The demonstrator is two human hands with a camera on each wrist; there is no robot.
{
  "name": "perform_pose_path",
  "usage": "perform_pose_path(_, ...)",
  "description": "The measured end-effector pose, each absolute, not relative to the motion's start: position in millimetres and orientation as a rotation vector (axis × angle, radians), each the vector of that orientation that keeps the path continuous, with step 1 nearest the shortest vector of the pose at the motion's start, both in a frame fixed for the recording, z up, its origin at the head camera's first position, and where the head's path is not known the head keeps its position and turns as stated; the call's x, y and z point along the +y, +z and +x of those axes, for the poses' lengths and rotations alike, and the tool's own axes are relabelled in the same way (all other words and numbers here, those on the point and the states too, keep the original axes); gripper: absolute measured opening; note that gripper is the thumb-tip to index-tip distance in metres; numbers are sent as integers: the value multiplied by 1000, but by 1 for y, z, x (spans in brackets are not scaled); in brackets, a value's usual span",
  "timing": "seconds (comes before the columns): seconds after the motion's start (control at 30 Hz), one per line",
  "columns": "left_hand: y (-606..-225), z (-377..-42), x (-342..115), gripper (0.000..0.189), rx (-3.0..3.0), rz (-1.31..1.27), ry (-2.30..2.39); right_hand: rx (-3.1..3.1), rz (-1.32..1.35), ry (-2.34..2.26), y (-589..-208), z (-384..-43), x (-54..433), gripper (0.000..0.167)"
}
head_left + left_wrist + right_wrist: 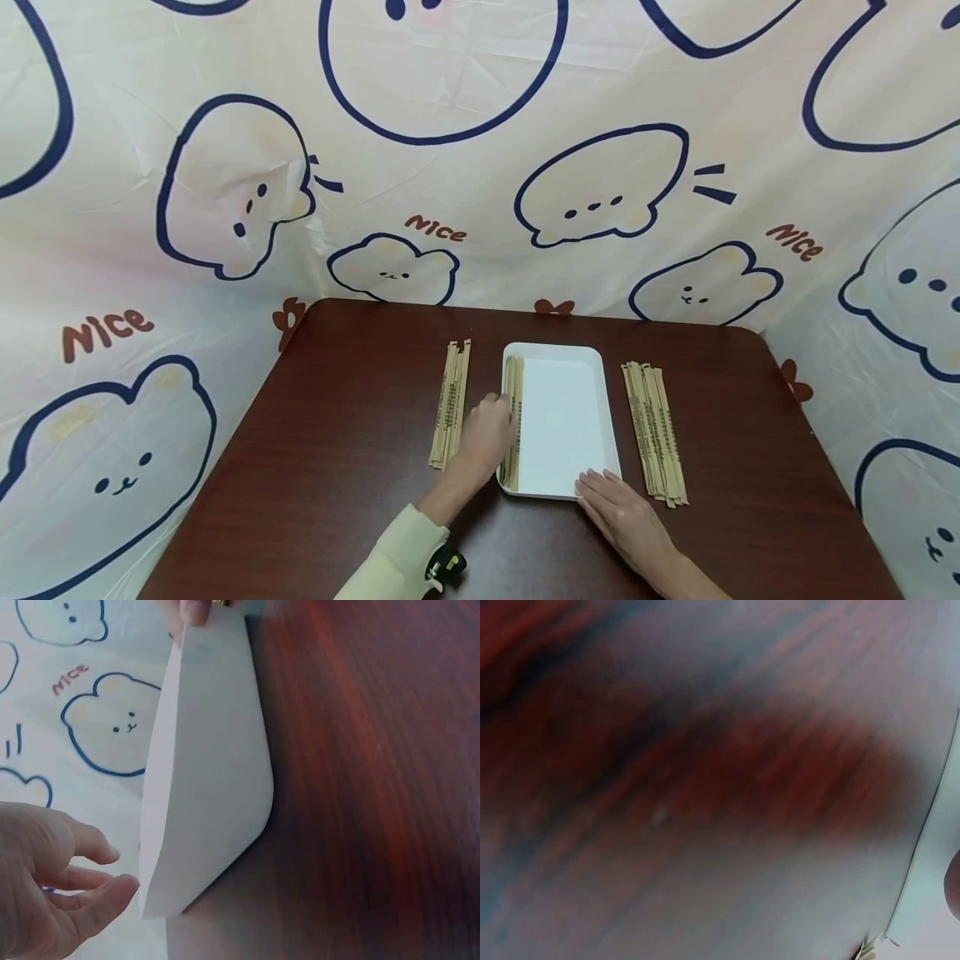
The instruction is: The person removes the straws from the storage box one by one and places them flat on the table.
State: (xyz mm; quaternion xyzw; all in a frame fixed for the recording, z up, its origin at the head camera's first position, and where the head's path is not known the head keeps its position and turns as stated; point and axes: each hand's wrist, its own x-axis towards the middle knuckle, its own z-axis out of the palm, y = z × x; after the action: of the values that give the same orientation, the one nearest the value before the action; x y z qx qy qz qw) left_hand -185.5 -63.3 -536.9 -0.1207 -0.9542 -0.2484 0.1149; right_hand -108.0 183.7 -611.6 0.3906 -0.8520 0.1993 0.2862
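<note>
A white rectangular tray point(567, 421) lies on the table, with a few paper-wrapped chopsticks point(514, 375) lengthwise along its left wall. My left hand point(487, 429) is over that left edge, beside these packets. Its thumb and fingertips stand apart by the tray rim in the left wrist view, with nothing visible between them point(67, 877). At the tray's near right corner, my right hand point(618, 517) holds the rim, a fingertip point(196, 610) showing over the outer wall. Only a sliver of a right-hand finger point(953, 886) shows in the right wrist view.
Left of the tray lies a loose row of paper-wrapped chopsticks point(450, 400); a thicker row point(654, 433) lies to its right. The dark brown wooden table point(352, 433) meets a pale cartoon-printed curtain point(480, 183) at the back and sides.
</note>
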Motion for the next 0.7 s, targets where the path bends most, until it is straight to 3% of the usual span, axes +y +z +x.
perform_pose_path(0.7,-562,-182,-27,9,-2879,-351,-411,-2296,1024,565,-612,-108,185,32)
